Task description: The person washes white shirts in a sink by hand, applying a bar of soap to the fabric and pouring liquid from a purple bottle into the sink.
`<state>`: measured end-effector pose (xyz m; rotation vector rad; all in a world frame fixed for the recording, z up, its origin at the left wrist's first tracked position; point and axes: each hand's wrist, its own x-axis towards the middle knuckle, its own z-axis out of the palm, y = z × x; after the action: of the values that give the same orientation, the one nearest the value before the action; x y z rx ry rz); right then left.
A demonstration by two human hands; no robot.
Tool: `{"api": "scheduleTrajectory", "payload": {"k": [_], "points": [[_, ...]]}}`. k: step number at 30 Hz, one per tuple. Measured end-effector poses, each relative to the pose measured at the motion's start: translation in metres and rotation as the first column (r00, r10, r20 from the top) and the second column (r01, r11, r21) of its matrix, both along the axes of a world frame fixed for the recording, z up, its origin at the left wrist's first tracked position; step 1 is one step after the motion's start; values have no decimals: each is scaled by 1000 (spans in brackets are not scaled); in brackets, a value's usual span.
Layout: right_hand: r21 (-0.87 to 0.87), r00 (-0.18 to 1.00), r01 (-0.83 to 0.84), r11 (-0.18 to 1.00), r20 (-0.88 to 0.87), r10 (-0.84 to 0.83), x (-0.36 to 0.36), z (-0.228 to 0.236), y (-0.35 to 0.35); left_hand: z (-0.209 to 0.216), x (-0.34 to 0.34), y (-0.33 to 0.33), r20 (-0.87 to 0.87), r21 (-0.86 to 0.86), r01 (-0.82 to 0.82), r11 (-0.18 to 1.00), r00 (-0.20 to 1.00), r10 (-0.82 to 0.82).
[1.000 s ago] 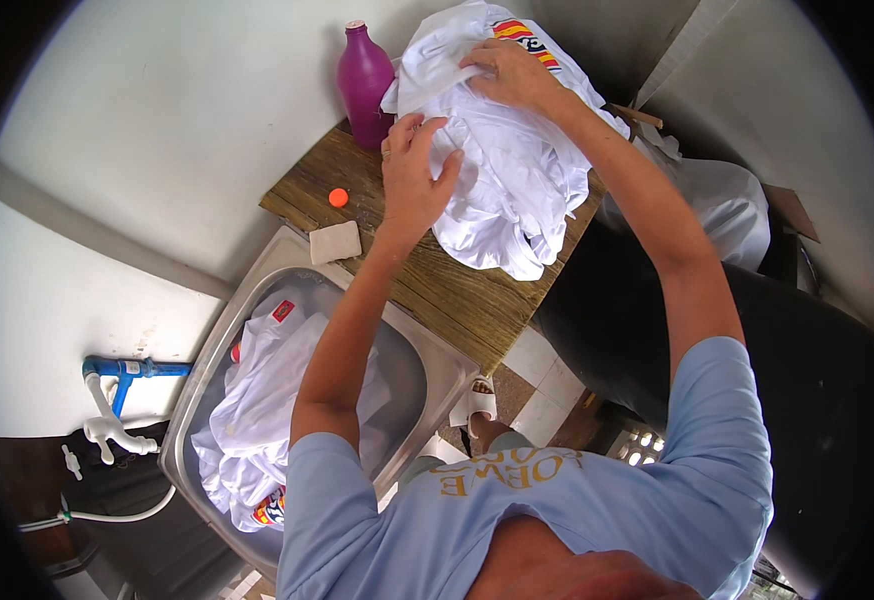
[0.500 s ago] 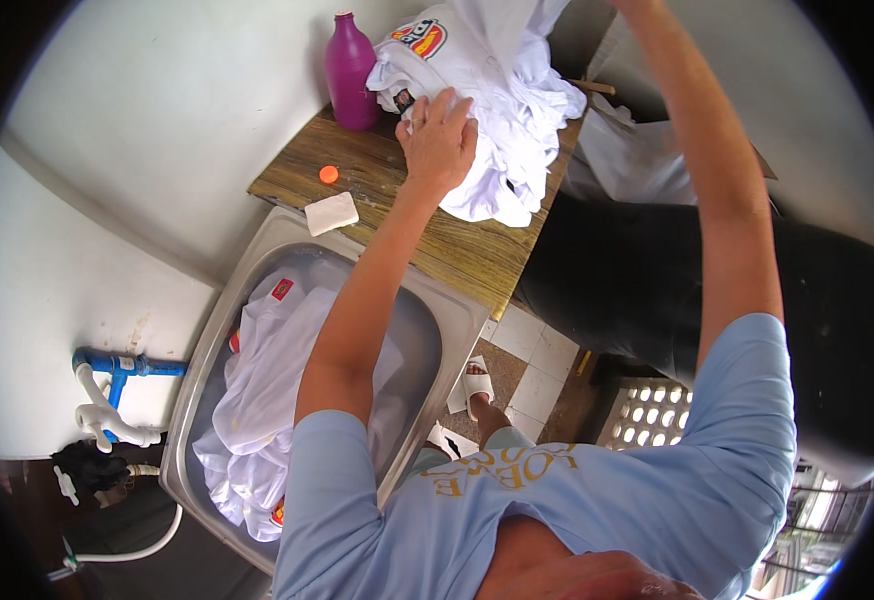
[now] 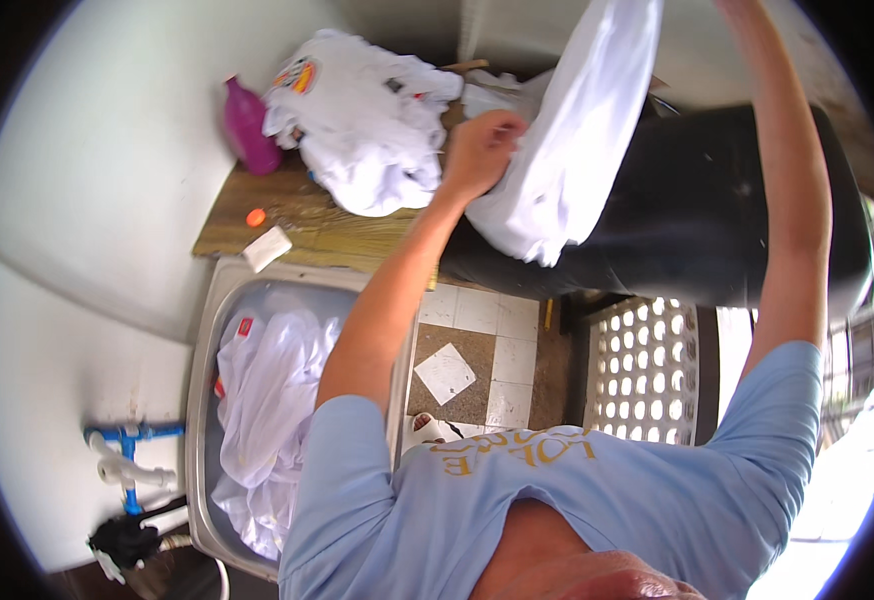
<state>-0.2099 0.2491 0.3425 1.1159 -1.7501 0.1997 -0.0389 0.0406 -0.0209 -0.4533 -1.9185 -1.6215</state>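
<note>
Holding left hand (image 3: pixel 482 155) curled beside white cloth (image 3: pixel 587 130), grip unclear; right hand beyond view.

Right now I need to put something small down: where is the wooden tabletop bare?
The tabletop is bare right of the white bar, between the clothes pile and the sink rim; a smaller patch lies left of the orange cap. The back is crowded with the pile and purple bottle.

A bottle (image 3: pixel 249 125) stands left of clothes (image 3: pixel 367 120), perhaps touching them, on the table (image 3: pixel 332 231)
</note>
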Motion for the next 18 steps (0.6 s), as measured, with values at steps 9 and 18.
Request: {"api": "scheduleTrajectory", "payload": {"k": [9, 18], "points": [[515, 995, 98, 852, -48, -86, 42, -78, 100, -23, 101, 79, 110, -6, 168, 986, 980, -166], [570, 967, 1, 822, 208, -146, 55, -140, 272, 3, 66, 28, 170, 277, 88, 957, 976, -139]]}}
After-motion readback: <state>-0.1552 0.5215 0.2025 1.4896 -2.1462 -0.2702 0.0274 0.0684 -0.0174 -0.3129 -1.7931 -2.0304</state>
